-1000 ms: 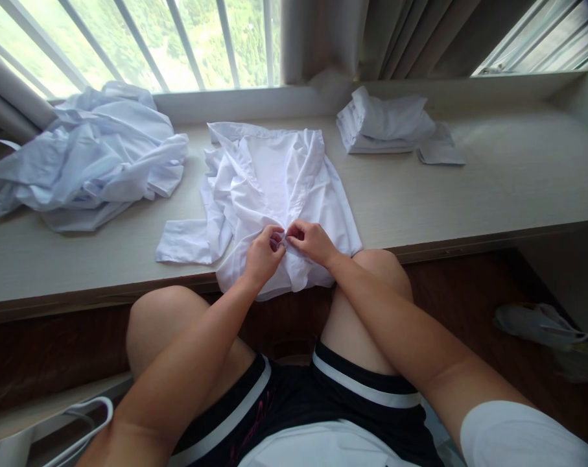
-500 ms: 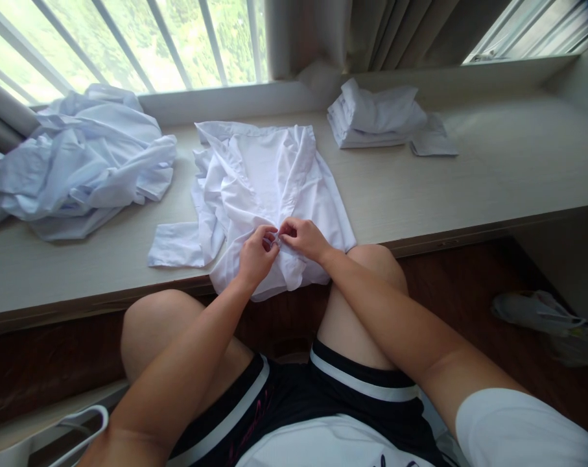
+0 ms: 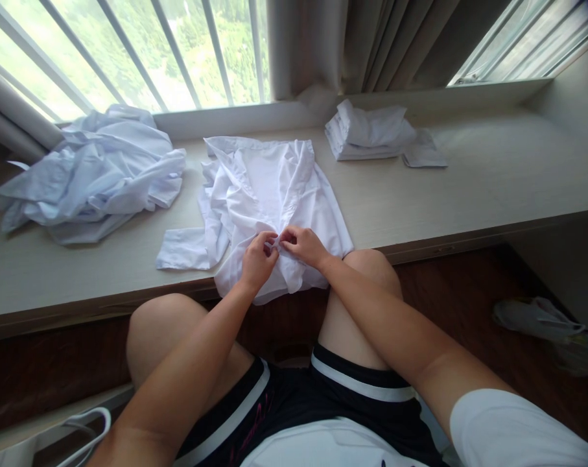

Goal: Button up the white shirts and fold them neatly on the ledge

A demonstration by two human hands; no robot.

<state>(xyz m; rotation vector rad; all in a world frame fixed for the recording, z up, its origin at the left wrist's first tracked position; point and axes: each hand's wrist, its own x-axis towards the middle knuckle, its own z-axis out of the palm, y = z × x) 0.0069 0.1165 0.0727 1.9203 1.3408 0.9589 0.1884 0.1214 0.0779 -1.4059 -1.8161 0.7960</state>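
A white shirt [image 3: 255, 188] lies spread on the pale ledge, its collar end toward the window and its lower edge hanging over the front. One sleeve with a cuff sticks out to the left. My left hand [image 3: 260, 258] is closed on the shirt's front edge near the middle. Right beside it, my right hand [image 3: 303, 244] pinches the same front edge, fingertips almost touching those of my left. Whatever small part lies between the fingertips is too small to make out.
On the ledge [image 3: 469, 188], a crumpled pile of white cloth [image 3: 99, 172] lies left and a folded white stack [image 3: 371, 133] back right. My knees are against the ledge's front. A plastic bag [image 3: 531, 318] rests on the floor at right; a white hanger [image 3: 87, 434] is lower left.
The camera view has shifted slightly, so the ledge and cloths appear a little lower. Both hands stay at the same spot on the shirt, with only slight finger movement.
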